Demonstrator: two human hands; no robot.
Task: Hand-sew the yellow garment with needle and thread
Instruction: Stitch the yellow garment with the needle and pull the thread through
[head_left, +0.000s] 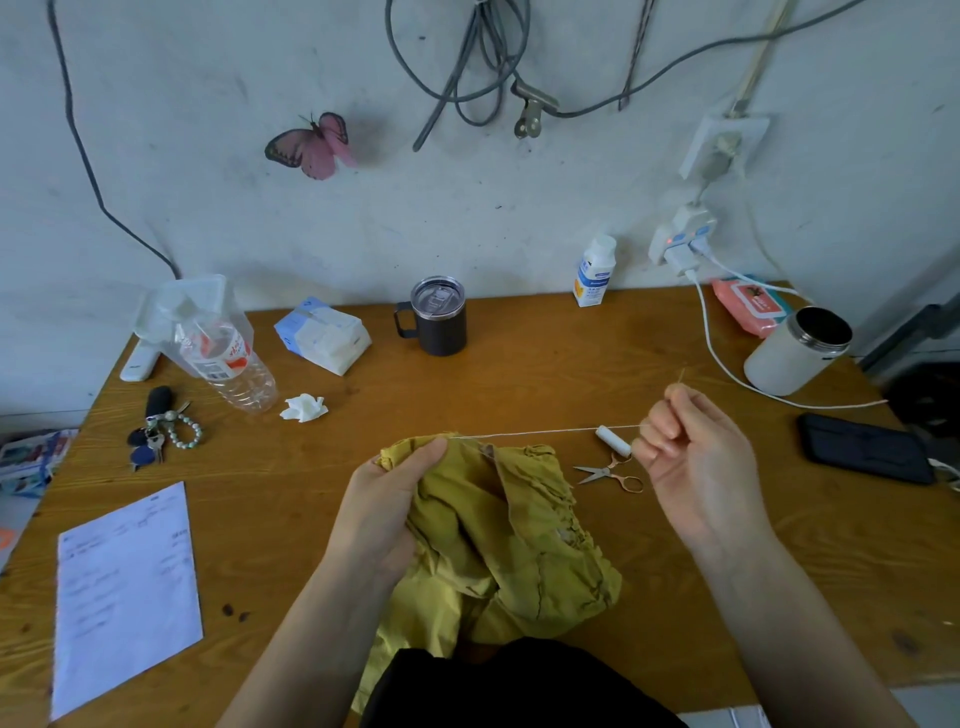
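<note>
Paper (124, 597) lies flat on the table (519, 374), well to the left of the yellow garment (509, 540). Beyond it, also left of the garment, sits a bunch of keys (161, 436). Farther back a clear water bottle (234, 369) lies on its side, its top end inside a plastic bag (192, 312); I see no liquid in it. A crumpled tissue (305, 407) is up and left of the garment, with a pack of tissues (322, 335) behind it. Straight behind the garment stands a dark mug (436, 322) with its clear lid on, so I cannot tell what it holds.

My left hand (384, 509) grips the garment's upper left edge, thumb on top and fingers curled under the cloth. The garment lies bunched at the near middle of the table, its lower end hanging over the edge towards me. A thread (519, 433) runs taut from that gripped edge to the right. Just right of the garment lie a white spool (613, 440) and small scissors (608, 472). My right hand (696, 457) is raised right of the garment, fingers curled, pinching the needle (680, 376), whose tip points up and away.

Behind the garment and to its right a capped carton (595, 273) stands by the wall. Farther right stands a white flask (797, 351) with no lid, its inside too dark to read, and a phone (865, 454) lies at the far right.
</note>
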